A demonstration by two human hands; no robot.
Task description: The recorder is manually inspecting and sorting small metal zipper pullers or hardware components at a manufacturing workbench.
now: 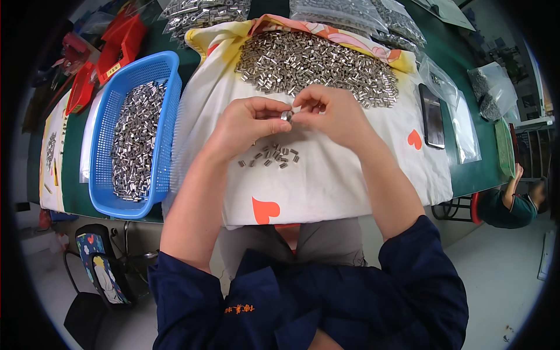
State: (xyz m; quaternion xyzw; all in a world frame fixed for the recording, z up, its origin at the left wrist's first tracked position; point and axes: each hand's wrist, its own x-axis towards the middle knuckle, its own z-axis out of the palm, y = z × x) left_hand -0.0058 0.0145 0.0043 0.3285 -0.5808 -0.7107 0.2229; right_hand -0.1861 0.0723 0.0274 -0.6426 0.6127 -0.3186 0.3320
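Over the middle of the cloth my two hands meet at the fingertips. Between the thumb and index finger of my left hand (248,123) is a small shiny metal sleeve (286,116). My right hand (332,114) has its fingers pinched right beside that piece; what they hold, if anything, is hidden. Just below my hands lies a loose handful of small metal sleeves (272,155). Beyond them a large heap of the same kind of sleeves (315,64) spreads across the far part of the white patterned cloth (338,186).
A blue plastic basket (166,116) with many metal sleeves stands at the left. Red bins (119,49) sit behind it. Bags of metal parts (204,14) line the back. A black phone (431,116) rests at the right. Another person (516,204) sits at the far right.
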